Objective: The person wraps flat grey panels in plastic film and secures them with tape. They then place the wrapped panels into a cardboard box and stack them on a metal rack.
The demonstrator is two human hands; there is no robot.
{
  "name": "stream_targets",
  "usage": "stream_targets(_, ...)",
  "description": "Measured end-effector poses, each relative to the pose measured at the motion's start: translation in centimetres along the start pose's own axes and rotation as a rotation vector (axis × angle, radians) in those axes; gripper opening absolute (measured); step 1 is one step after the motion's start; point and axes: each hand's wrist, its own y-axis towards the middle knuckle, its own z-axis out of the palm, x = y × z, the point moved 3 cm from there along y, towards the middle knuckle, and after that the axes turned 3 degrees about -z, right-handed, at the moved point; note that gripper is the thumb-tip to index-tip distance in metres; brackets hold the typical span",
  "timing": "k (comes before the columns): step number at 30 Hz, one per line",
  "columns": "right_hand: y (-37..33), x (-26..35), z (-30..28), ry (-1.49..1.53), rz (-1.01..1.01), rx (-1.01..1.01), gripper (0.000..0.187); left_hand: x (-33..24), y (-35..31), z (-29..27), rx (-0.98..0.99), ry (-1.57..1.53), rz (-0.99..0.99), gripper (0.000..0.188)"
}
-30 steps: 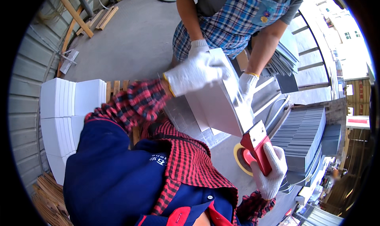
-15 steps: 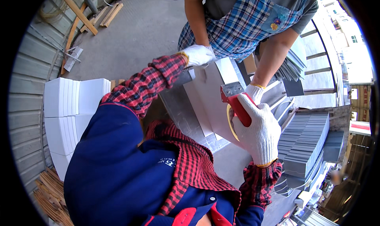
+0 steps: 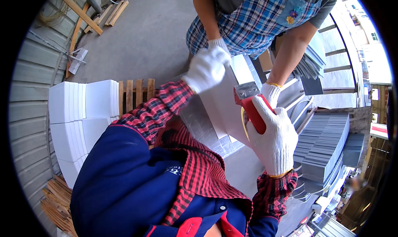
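Observation:
My right hand [image 3: 273,143], in a white knit glove, is closed around a red tape dispenser [image 3: 253,112] with a toothed metal head. The dispenser is above the right side of a pale, box-like stack of panels [image 3: 222,108]. My left hand [image 3: 206,69], also gloved, is at the stack's far left edge; its fingers are smeared by motion. Right behind it is a co-worker's gloved hand [image 3: 218,44], partly hidden. The co-worker's other gloved hand [image 3: 271,94] is by the stack's right side, just beyond the dispenser. Under the stack shows a grey metal surface [image 3: 195,121].
White panels [image 3: 68,129] stand in stacks at the left, next to a wooden pallet [image 3: 139,94]. Grey strips [image 3: 323,139] are piled at the right. Across from me stands a co-worker in a checked apron [image 3: 253,25]. Loose wood pieces [image 3: 60,206] are at lower left.
My left hand has swung slightly down and right along the stack's edge, and its sleeve has shifted, showing more of the pallet. My right hand keeps its hold on the tape dispenser.

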Motion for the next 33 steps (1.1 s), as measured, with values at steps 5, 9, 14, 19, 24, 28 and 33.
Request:
stream_targets(5,-1.7,-0.3,-0.5,-0.014,-0.005,-0.02,0.05,-1.5,-7.3,3.1,1.022,0.327,-0.102,0.022)
stream_targets(9,-7.7,-2.3,-1.3,0.007,0.1,0.018,0.045,-1.6,-4.4,-3.4,0.816,0.154,-0.253,0.022)
stream_targets(14,-15.4,-5.5,-1.3,0.059,0.162,0.014,0.048,-8.3,2.1,-6.2,0.367,0.025,0.364,0.059)
stream_targets(19,-21.8,-8.8,0.4,0.14,0.183,-0.088,0.049,-13.1,1.8,2.4,0.867,0.013,0.539,0.089)
stream_targets(24,-24.7,-11.4,2.4,0.177,0.113,-0.093,0.054,-12.4,0.2,5.2,0.775,0.124,0.546,0.093)
stream_targets(28,-26.9,-12.1,4.5,0.213,0.13,-0.092,0.057,-13.3,-0.8,5.1,0.778,0.26,0.533,0.095)
stream_targets(33,-28.7,-13.0,6.1,0.26,0.14,-0.147,0.057,-18.1,-1.6,4.7,0.972,0.185,0.437,0.095)
